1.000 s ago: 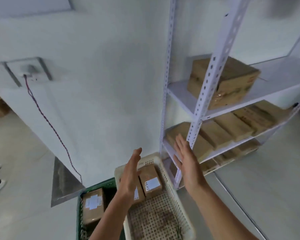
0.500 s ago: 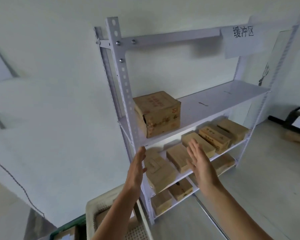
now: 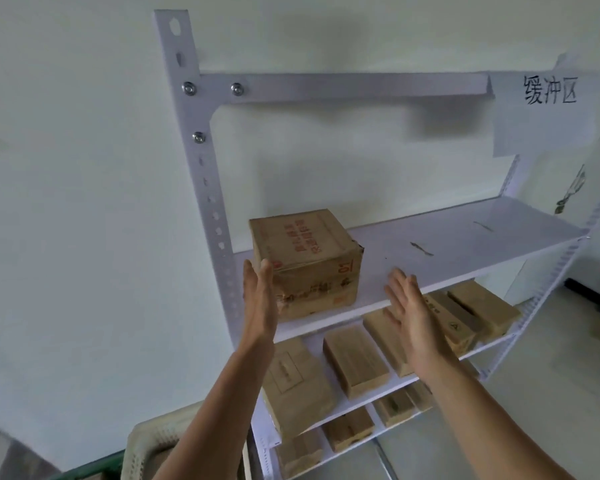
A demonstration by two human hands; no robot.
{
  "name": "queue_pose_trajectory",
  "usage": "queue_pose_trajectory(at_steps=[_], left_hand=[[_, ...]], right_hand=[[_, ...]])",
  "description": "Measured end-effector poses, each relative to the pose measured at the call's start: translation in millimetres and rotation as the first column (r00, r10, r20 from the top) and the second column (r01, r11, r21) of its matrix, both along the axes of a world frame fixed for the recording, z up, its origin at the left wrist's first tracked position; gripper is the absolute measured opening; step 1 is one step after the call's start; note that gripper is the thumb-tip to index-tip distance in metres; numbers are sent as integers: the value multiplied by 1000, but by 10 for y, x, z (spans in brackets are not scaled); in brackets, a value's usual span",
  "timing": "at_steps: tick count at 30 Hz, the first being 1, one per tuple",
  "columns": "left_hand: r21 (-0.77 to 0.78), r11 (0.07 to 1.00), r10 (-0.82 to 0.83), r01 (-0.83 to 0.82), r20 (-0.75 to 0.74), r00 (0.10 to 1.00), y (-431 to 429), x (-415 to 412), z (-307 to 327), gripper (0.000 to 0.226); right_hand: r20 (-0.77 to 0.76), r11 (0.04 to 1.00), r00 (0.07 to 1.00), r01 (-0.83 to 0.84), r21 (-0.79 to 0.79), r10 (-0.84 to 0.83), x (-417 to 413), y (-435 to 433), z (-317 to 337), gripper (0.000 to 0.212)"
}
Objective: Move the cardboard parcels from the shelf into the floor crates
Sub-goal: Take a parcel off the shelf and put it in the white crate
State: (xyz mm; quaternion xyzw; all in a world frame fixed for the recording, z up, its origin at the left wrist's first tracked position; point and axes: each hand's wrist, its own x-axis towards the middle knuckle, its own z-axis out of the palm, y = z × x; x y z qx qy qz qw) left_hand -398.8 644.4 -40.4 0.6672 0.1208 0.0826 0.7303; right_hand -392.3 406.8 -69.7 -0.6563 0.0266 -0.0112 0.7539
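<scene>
The large cardboard parcel [image 3: 305,265], printed in red, sits at the left end of the upper shelf board [image 3: 465,244] of the white metal shelf unit [image 3: 201,168], its left front corner close to the upright. Your left hand [image 3: 260,306] is raised at that corner, palm turned to the box, fingers [image 3: 265,271] straight and together; whether they touch the cardboard cannot be told. Your right hand [image 3: 413,317] is lifted to the right of the parcel and apart from it, fingers [image 3: 397,282] spread wide and holding nothing. Below, on the middle shelf [image 3: 315,346], a row of flatter parcels lies side by side: one at the left end [image 3: 297,386] overhanging the front edge, a second [image 3: 355,362] just beside it, and more [image 3: 482,306] behind your right hand toward the far end. Smaller parcels [image 3: 349,429] lie on the bottom shelf. At the lower left edge of the view, beside your left forearm, show the rim of a white floor crate [image 3: 153,441] and a corner of a green crate [image 3: 94,469]. A paper sign [image 3: 549,95] with handwritten characters hangs at the top right of the unit.
</scene>
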Motion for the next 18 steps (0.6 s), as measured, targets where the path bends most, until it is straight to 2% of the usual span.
queue_pose_trajectory(at_steps=[2, 3, 4, 6, 7, 11, 14, 16, 18], left_hand=[[-12, 999, 39, -40, -45, 998, 48, 233, -9, 115], [-25, 998, 49, -51, -69, 996, 77, 348, -18, 114], [-55, 996, 60, -64, -84, 995, 104, 454, -33, 101], [-98, 990, 91, -101, -101, 991, 146, 655, -102, 60], [-104, 989, 98, -109, -108, 989, 167, 732, -114, 57], [-91, 994, 51, -68, -177, 983, 231, 934, -56, 76], [-89, 993, 57, -78, -219, 974, 257, 1019, -72, 85], [-96, 990, 78, -102, -224, 971, 243, 1010, -68, 82], [-114, 987, 90, -112, -180, 979, 197, 991, -43, 81]], right_hand=[[-5, 1000, 1000, -28, -15, 27, 336, -19, 69, 82], [-8, 999, 999, -32, -19, 32, 506, -25, 100, 84], [-16, 999, 999, -37, -24, 36, 670, -26, 125, 84], [-42, 998, 998, -51, -42, 50, 964, -22, 161, 77], [-59, 997, 996, -64, -52, 61, 1098, -16, 171, 74], [-176, 986, 975, -150, -72, 136, 1580, 30, 242, 78], [-265, 959, 929, -279, -49, 257, 1796, 71, 269, 84], [-270, 934, 906, -353, -53, 327, 1858, 110, 276, 86], [-231, 932, 916, -353, -78, 327, 1913, 117, 270, 83]])
